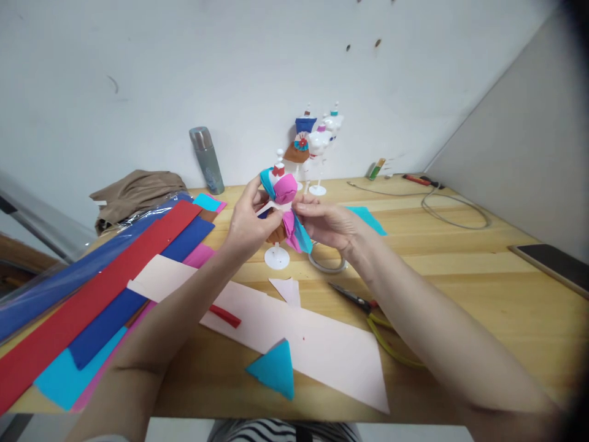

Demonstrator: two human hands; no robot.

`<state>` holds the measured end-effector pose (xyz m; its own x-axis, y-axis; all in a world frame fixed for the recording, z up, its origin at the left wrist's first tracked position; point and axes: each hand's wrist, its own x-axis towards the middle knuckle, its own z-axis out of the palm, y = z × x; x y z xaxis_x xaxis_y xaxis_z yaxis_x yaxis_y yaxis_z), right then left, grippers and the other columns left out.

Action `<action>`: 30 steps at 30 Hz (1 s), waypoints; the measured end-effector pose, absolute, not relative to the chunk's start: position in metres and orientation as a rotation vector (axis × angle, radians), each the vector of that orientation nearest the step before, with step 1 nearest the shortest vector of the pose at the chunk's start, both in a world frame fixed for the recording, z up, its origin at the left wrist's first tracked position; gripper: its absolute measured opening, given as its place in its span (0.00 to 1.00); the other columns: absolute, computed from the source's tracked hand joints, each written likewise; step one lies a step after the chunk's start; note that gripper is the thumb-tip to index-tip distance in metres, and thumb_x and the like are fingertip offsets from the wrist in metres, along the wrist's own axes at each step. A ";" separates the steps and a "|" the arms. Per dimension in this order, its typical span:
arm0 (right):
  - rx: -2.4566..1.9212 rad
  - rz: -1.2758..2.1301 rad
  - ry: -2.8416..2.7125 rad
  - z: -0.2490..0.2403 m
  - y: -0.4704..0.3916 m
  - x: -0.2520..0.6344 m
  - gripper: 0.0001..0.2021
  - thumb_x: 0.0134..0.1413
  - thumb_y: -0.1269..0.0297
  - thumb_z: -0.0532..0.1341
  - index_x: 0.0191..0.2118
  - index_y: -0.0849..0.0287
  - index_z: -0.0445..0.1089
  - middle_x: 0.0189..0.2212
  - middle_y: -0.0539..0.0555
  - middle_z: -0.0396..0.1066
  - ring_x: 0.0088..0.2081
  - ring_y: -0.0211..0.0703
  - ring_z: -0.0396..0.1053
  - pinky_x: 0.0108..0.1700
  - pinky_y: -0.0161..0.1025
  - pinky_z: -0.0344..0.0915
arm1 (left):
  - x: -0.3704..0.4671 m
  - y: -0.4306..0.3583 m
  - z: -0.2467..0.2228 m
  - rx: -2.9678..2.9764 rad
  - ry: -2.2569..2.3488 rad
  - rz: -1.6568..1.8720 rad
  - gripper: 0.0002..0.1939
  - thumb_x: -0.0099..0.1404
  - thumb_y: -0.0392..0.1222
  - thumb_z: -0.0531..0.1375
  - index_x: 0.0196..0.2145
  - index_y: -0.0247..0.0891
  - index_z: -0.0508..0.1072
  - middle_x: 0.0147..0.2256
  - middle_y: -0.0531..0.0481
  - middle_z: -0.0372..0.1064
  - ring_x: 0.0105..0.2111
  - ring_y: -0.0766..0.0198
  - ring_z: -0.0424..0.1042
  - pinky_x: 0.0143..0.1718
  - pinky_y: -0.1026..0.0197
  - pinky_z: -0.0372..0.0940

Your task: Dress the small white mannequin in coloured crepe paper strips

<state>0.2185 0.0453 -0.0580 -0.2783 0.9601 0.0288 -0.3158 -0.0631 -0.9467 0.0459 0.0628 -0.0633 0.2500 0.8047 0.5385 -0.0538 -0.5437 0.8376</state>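
Note:
In the middle of the view a small white dress form [277, 258] stands upright on its round base. Pink and turquoise crepe-like material [286, 189] wraps its chest, over a brown skirt part [278, 233]. A red band [278, 170] circles its neck. From the left, my left hand [251, 215] grips the form at the waist, thumb in front and fingers partly hidden behind. On the opposite side, my right hand [324, 221] is closed at the top of a hanging pink and turquoise tail [297, 233]; the exact pinch is partly hidden.
Yellow-handled scissors [391, 337] lie under my right forearm. A pale pink sheet [322, 344], a turquoise triangle [276, 368] and red strips [101, 288] spread across the table. Behind are dressed forms [304, 126], a flask [207, 159] and a cable [453, 212]. A phone [552, 264] lies right.

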 end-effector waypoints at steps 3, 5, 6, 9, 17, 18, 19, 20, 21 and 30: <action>-0.878 1.462 -1.160 -0.055 0.039 0.217 0.12 0.34 0.61 0.75 0.25 0.53 0.73 0.24 0.47 0.70 0.26 0.38 0.65 0.34 0.41 0.67 | 0.046 0.062 -0.063 1.733 0.700 1.371 0.32 0.55 0.35 0.64 0.58 0.37 0.67 0.42 0.47 0.79 0.43 0.58 0.79 0.48 0.57 0.72; -0.915 1.371 -1.176 -0.053 0.034 0.215 0.12 0.34 0.60 0.75 0.24 0.52 0.72 0.23 0.48 0.69 0.26 0.39 0.65 0.33 0.41 0.66 | 0.046 0.061 -0.062 1.735 0.687 1.366 0.31 0.54 0.35 0.64 0.57 0.36 0.67 0.42 0.47 0.78 0.43 0.58 0.79 0.48 0.57 0.73; -0.935 1.318 -1.180 -0.052 0.033 0.214 0.13 0.33 0.59 0.76 0.24 0.51 0.72 0.23 0.48 0.69 0.26 0.39 0.65 0.32 0.41 0.65 | 0.046 0.061 -0.061 1.736 0.679 1.369 0.31 0.54 0.35 0.64 0.57 0.36 0.67 0.41 0.47 0.78 0.43 0.58 0.78 0.48 0.57 0.73; -0.982 1.216 -1.163 -0.051 0.033 0.213 0.16 0.28 0.59 0.78 0.23 0.52 0.72 0.23 0.48 0.70 0.25 0.38 0.65 0.30 0.40 0.63 | 0.046 0.062 -0.061 1.743 0.672 1.370 0.31 0.53 0.35 0.64 0.56 0.36 0.67 0.39 0.48 0.77 0.41 0.58 0.78 0.47 0.57 0.73; -0.956 1.214 -1.209 -0.057 0.041 0.213 0.19 0.27 0.53 0.80 0.22 0.50 0.70 0.21 0.48 0.70 0.24 0.38 0.64 0.29 0.41 0.62 | 0.045 0.064 -0.063 1.737 0.666 1.362 0.31 0.53 0.38 0.64 0.56 0.39 0.66 0.38 0.50 0.75 0.41 0.60 0.76 0.49 0.55 0.70; -0.943 1.214 -1.219 -0.057 0.041 0.213 0.19 0.28 0.53 0.80 0.22 0.50 0.70 0.22 0.48 0.70 0.24 0.37 0.64 0.29 0.41 0.62 | 0.045 0.064 -0.062 1.741 0.666 1.358 0.31 0.53 0.39 0.64 0.55 0.39 0.67 0.37 0.51 0.74 0.40 0.60 0.76 0.49 0.55 0.70; -0.933 1.215 -1.226 -0.058 0.042 0.214 0.19 0.28 0.53 0.80 0.22 0.51 0.70 0.21 0.47 0.69 0.24 0.37 0.64 0.30 0.41 0.62 | 0.045 0.064 -0.061 1.747 0.669 1.350 0.30 0.53 0.39 0.65 0.55 0.40 0.67 0.36 0.51 0.73 0.39 0.60 0.76 0.48 0.55 0.70; -0.928 1.218 -1.225 -0.059 0.043 0.214 0.19 0.28 0.54 0.80 0.22 0.51 0.70 0.21 0.47 0.69 0.24 0.36 0.63 0.29 0.41 0.61 | 0.044 0.063 -0.061 1.752 0.672 1.338 0.30 0.53 0.39 0.65 0.54 0.40 0.67 0.36 0.52 0.73 0.39 0.59 0.75 0.47 0.56 0.70; -0.929 1.224 -1.216 -0.059 0.043 0.215 0.19 0.27 0.54 0.80 0.22 0.51 0.70 0.21 0.46 0.68 0.23 0.36 0.62 0.29 0.40 0.60 | 0.043 0.063 -0.060 1.754 0.675 1.326 0.30 0.53 0.40 0.65 0.54 0.41 0.67 0.35 0.52 0.73 0.39 0.59 0.76 0.45 0.56 0.70; -0.980 1.239 -1.135 -0.065 0.027 0.241 0.17 0.30 0.56 0.78 0.20 0.54 0.70 0.17 0.44 0.63 0.21 0.33 0.57 0.26 0.36 0.55 | 0.038 0.063 -0.058 1.764 0.645 1.309 0.27 0.55 0.37 0.69 0.52 0.40 0.68 0.38 0.50 0.75 0.43 0.55 0.75 0.49 0.55 0.69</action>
